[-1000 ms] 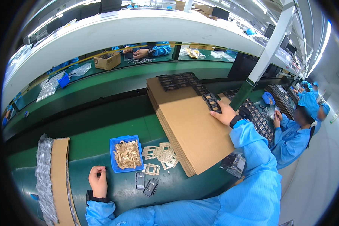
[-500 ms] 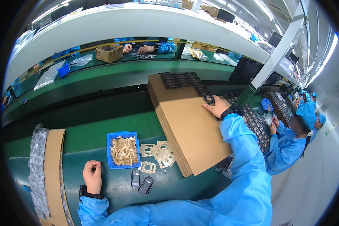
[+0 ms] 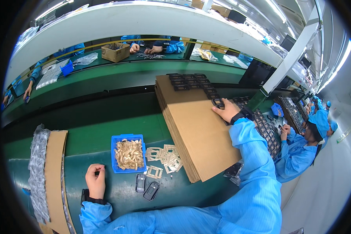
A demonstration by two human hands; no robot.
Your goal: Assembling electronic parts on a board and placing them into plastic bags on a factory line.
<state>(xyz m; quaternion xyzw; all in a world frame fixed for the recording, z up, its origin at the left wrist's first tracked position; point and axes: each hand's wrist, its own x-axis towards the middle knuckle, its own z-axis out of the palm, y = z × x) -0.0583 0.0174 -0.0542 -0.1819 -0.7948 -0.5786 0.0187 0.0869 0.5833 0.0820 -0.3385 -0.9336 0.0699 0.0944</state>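
My right hand (image 3: pixel 227 111) reaches far over a stack of cardboard sheets (image 3: pixel 201 136), thumb and fingers closed on a black plastic frame (image 3: pixel 217 102). That piece sits at the near end of a row of similar black frames (image 3: pixel 189 82) on the cardboard. My left hand (image 3: pixel 95 180) rests low over the bench with its fingers curled in; whether they hold something small is hidden. Right of it stands a blue bin (image 3: pixel 114 156) full of tan peeled strips (image 3: pixel 129 154). Two dark housings (image 3: pixel 146 187) lie below the bin, beside pale cut-out sheets (image 3: pixel 168 159).
Cardboard (image 3: pixel 54 171) and bubble-like clear packaging (image 3: pixel 39 167) stand at the left. More black frames (image 3: pixel 265 130) cover the area right of the stack, near a co-worker in blue (image 3: pixel 300 152). A green post (image 3: pixel 257 99) rises behind. Other people's hands work across the bench.
My right hand stays at the black frame, nearly still, and my left hand keeps its curled pose. The view shifts slightly. Across the bench at far left, another person's hand has come into sight.
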